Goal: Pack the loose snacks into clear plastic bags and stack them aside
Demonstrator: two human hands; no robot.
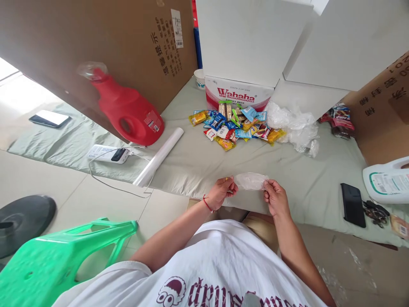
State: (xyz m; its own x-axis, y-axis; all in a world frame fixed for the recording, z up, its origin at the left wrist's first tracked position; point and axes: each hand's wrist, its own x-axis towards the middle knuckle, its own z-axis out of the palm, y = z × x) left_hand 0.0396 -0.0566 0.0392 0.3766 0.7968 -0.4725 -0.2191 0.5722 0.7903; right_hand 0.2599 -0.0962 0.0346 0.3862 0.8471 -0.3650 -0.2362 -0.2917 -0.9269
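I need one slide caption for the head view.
Left hand and right hand hold clear plastic; wrapped snacks lie piled beyond.

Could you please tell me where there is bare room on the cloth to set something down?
There is bare cloth between the white roll and the snack pile, and another patch between the right hand and the black phone. It is crowded before the Wahaha box, and at the right edge, where that phone, keys and white bottle sit close together.
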